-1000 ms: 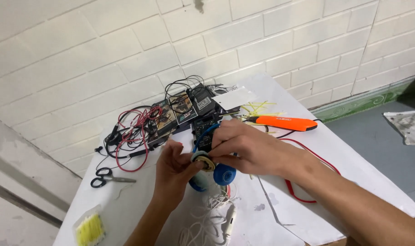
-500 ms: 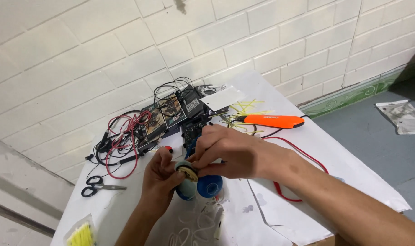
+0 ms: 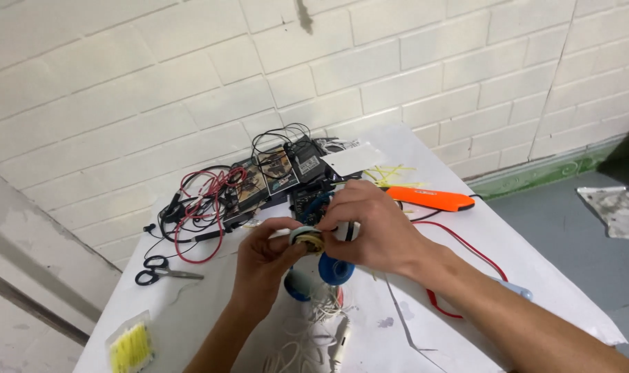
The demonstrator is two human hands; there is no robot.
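A: Which parts cannot be checked?

B: The small round part [image 3: 306, 238] is mostly covered by the fingers of the left hand [image 3: 262, 266] and right hand [image 3: 373, 231]; its make-up cannot be told. The blue wheel [image 3: 336, 271] is half hidden under the right palm.

A: And the edges?

B: Both forearms are cut off by the bottom edge. The white cord [image 3: 307, 338] runs out of view there too (its end is not visible). The boards [image 3: 273, 176] carry markings too small to tell.

Black scissors [image 3: 159, 271], an orange tool [image 3: 430, 199] and red wires [image 3: 202, 197] lie about.
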